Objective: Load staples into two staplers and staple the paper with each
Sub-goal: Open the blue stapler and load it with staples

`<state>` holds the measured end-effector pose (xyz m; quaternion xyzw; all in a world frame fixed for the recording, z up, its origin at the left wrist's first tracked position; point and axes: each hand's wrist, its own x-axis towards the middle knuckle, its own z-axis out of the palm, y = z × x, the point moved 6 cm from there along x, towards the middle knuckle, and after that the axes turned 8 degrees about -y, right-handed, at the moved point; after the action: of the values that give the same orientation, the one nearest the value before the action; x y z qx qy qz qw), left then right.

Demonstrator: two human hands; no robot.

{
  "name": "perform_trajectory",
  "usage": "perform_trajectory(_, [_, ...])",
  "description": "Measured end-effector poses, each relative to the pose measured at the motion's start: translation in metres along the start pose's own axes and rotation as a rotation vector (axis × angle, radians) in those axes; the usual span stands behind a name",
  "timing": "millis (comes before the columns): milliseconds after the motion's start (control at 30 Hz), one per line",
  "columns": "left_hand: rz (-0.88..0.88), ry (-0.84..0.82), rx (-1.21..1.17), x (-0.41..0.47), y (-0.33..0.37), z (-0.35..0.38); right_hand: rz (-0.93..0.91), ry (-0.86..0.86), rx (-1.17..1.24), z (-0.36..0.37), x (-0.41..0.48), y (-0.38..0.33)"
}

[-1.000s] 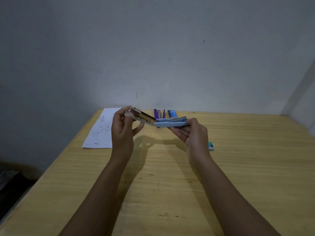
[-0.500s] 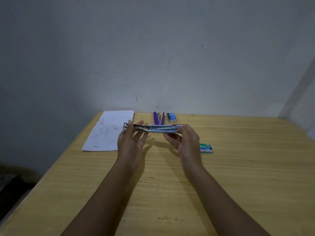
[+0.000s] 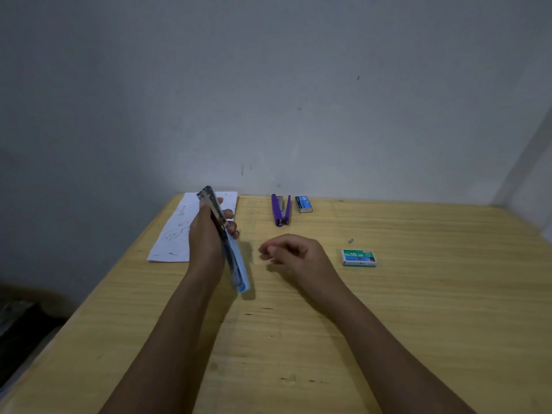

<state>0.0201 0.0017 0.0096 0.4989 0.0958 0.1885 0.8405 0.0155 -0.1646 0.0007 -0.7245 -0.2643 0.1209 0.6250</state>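
Note:
My left hand (image 3: 206, 234) grips a light blue stapler (image 3: 236, 264), held lengthwise with its metal end pointing away over the paper and its blue end toward me. The white sheet of paper (image 3: 176, 234) with handwriting lies at the table's far left corner, partly behind that hand. My right hand (image 3: 291, 253) hovers low over the table to the right of the stapler, fingers loosely curled, holding nothing. A purple stapler (image 3: 280, 210) lies swung open in a V near the wall. A blue staple box (image 3: 303, 203) sits beside it. A green staple box (image 3: 358, 258) lies to the right.
The wooden table (image 3: 418, 324) meets a grey wall at the back and a corner at the right. A small loose bit (image 3: 350, 241) lies just beyond the green box. Left of the table edge the floor is dark.
My right hand has let go of the blue stapler and dropped toward the table. My left hand has turned the stapler from crosswise to lengthwise.

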Motion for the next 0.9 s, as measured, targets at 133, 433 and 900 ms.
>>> perform_trajectory(133, [0.035,-0.157,0.291,-0.010,0.002,0.020,0.184,0.228,0.424,-0.018,0.006,0.017])
perform_trajectory(433, [0.396,-0.470,1.192,-0.048,-0.012,0.075,0.236,0.324,1.147,-0.017,0.003,0.021])
perform_trajectory(900, [0.835,-0.523,1.895,-0.068,-0.021,0.111,0.340,0.452,1.390,-0.026,-0.001,0.035])
